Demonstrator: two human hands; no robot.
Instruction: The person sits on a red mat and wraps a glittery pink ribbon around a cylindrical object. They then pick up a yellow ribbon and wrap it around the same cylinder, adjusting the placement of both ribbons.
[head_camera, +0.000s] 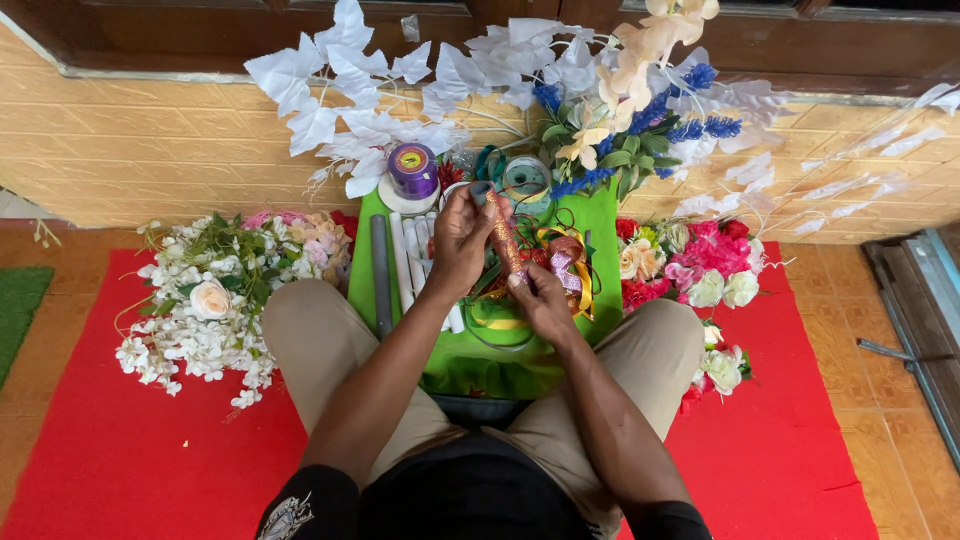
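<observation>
My left hand (462, 238) grips the top end of a short stick wrapped in glittery orange ribbon (507, 244), held upright over my lap. My right hand (540, 298) pinches its lower end. Loose gold and pink ribbons (566, 266) lie tangled just right of the stick on a green cloth (600, 222). Several white tubes (412, 252) and a grey rod (380, 272) lie on the cloth left of my left hand.
A purple ribbon spool (412, 168) and a tape roll (526, 176) stand at the cloth's far end. White flowers (205, 300) lie left, pink and cream flowers (700, 268) right, on a red mat (780, 440). White leaf branches (330, 90) and blue flowers (690, 110) lean on the wall.
</observation>
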